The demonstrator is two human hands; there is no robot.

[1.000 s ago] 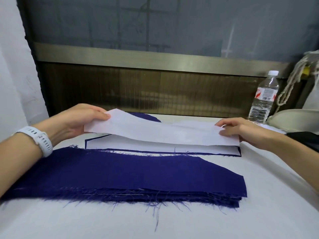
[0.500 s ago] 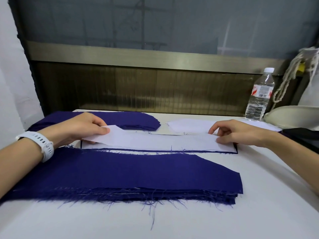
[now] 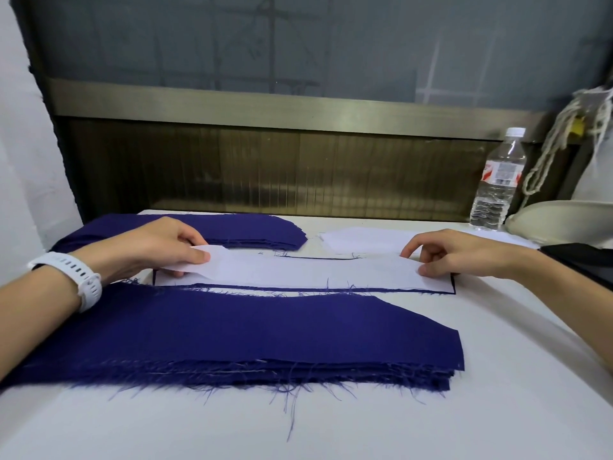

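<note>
White strip (image 3: 298, 272) lies between my grips | left hand (image 3: 156, 247) pinches its left end | right hand (image 3: 461, 255) pinches its right end | navy stack (image 3: 265, 333) just beside

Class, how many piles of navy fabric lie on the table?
2. The near pile lies nearest us; the far pile behind the left hand. A single navy piece shows beneath the white strip; others may be hidden.

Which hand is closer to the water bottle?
The right hand. It pinches the right end of the white strip, just in front of the water bottle and to its left. The left hand grips the strip's other end, far off to the bottle's left.
</note>
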